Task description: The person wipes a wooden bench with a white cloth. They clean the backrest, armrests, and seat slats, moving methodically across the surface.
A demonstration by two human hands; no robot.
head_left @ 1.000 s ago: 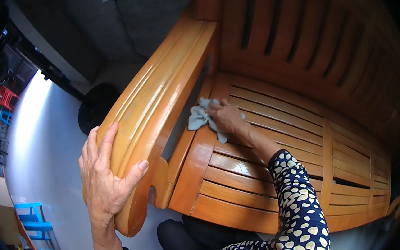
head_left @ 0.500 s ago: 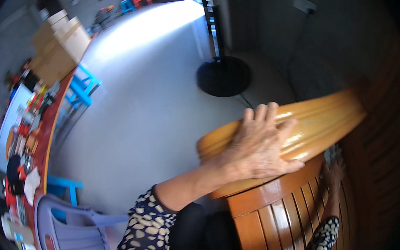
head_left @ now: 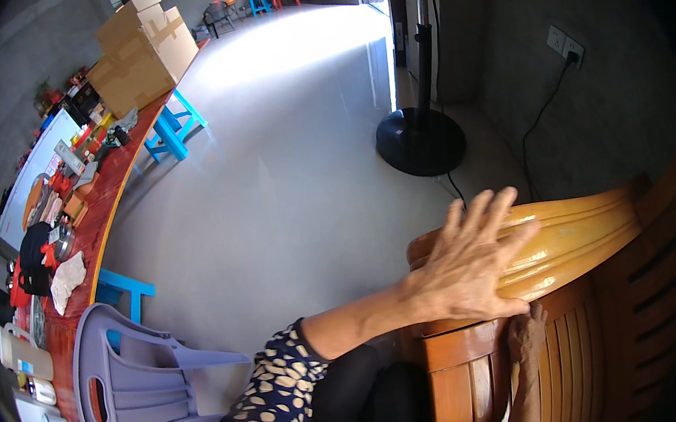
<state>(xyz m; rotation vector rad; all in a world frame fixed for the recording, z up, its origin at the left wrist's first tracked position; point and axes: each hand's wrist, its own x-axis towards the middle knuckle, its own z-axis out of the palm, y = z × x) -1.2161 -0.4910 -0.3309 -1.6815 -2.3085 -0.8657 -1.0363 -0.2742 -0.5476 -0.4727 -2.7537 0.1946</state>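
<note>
A glossy yellow-brown wooden armrest (head_left: 578,238) of a bench reaches across the right side. Over its near end is my left hand (head_left: 468,268), fingers spread and palm down, at or just above the wood. Below the armrest's lower edge, my right hand (head_left: 528,333) is over the slatted wooden seat (head_left: 453,394). Its fingers look curled together and are partly hidden beside the armrest, so what they hold does not show. Dark patterned sleeves cover my arms.
A black round stand base (head_left: 420,141) with a pole stands beyond the armrest. A cord hangs from a wall socket (head_left: 565,45). At left are a purple plastic chair (head_left: 140,381) and a long red table (head_left: 122,178) with boxes (head_left: 143,55) and clutter. A blue stool (head_left: 170,133) stands beneath.
The view has shifted, so the room sits further right and lower. My right hand has drawn back along the seat, closer to my left hand. My left hand's fingers are more spread.
</note>
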